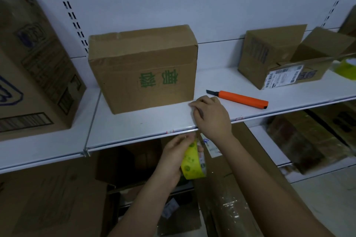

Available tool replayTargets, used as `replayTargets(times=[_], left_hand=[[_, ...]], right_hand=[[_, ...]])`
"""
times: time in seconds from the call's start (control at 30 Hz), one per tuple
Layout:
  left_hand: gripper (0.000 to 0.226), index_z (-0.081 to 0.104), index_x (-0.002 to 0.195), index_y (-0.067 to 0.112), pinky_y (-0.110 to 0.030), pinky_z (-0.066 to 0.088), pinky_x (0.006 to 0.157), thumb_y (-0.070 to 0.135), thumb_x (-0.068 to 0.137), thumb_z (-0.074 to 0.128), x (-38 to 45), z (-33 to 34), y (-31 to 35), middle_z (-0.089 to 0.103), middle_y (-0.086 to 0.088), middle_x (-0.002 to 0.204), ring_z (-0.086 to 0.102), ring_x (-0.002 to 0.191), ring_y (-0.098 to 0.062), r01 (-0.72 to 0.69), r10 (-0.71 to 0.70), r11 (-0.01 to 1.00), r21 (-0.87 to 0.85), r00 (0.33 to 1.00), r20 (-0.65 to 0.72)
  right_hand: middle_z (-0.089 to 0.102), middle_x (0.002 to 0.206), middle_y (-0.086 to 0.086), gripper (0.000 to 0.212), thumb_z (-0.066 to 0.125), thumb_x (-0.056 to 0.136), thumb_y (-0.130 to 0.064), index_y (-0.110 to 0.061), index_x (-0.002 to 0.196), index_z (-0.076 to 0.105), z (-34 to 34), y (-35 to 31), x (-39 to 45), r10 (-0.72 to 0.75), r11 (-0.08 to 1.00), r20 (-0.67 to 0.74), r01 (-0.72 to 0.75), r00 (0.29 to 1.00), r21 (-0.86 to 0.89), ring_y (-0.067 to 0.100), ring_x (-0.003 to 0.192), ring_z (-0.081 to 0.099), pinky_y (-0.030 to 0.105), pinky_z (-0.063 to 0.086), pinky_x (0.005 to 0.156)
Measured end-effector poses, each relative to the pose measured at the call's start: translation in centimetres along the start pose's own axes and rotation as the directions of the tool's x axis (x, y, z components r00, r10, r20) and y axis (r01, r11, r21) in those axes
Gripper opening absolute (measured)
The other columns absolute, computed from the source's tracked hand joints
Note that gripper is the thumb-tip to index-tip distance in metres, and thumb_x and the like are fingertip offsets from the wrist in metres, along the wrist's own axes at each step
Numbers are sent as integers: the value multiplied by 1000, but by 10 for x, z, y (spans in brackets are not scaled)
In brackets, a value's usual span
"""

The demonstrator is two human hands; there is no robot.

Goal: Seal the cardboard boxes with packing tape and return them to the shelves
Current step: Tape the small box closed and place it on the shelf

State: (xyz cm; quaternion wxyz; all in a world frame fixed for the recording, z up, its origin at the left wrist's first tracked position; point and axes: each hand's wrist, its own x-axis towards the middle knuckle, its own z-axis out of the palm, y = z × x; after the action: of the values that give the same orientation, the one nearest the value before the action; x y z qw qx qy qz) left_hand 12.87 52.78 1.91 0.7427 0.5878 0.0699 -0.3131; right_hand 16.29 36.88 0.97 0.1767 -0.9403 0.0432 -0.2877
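At the far left of the frame a large printed carton stands on the white shelf, partly cut off by the edge. Right of it, in the upper middle, sits the closed cardboard box with green characters on its front. Its long axis runs left to right along the shelf, and its flaps look shut, though glare makes it hard to tell whether tape already runs over the seam.

Below the shelf lip, in the lower middle, the left hand grips a yellow tape roll, fingers curled round its rim. Just above and to the right, the right hand rests on the shelf's front edge, touching the box's lower right corner. Its fingertips are drawn together as if pinching a clear tape end, but the strip itself cannot be made out.

The box lies up and to the left of both hands, with the right hand the nearer one. Any strip would likely have to be drawn leftward along the box's length from that corner.

Further right an orange utility knife lies flat on the shelf, near the right hand but apart from it, blade end pointing left. At the upper right an open box with raised flaps and a shipping label waits unsealed.
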Motion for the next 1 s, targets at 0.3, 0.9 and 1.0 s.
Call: replayTargets(times=[0.3, 0.9, 1.0], left_hand=[[12, 69, 85, 0, -19, 45, 34, 12, 84, 65, -16, -27, 53, 57, -3, 56, 53, 40, -8, 440, -351, 822, -361, 892, 286], [24, 65, 105, -1, -22, 50, 46, 14, 104, 47, -75, -36, 147, 69, -22, 74, 62, 49, -18, -491, 415, 766, 414, 870, 265], [23, 68, 104, -2, -20, 50, 48, 16, 101, 54, -73, -35, 179, 68, -25, 75, 62, 52, -18, -531, 424, 699, 479, 847, 320]], right_hand=[[65, 107, -4, 32, 46, 93, -27, -22, 109, 74, -1, 0, 3, 33, 999, -4, -33, 999, -36, 21, 95, 52, 26, 34, 66], [71, 83, 12, 25, 77, 82, -43, -20, 92, 74, -103, -127, 31, 134, 640, 214, -249, 968, 727, 12, 71, 66, 24, 53, 60], [69, 68, 9, 17, 80, 82, -30, -16, 74, 74, -114, -138, 53, 222, 703, 59, -202, 973, 682, 16, 62, 62, 36, 51, 58]])
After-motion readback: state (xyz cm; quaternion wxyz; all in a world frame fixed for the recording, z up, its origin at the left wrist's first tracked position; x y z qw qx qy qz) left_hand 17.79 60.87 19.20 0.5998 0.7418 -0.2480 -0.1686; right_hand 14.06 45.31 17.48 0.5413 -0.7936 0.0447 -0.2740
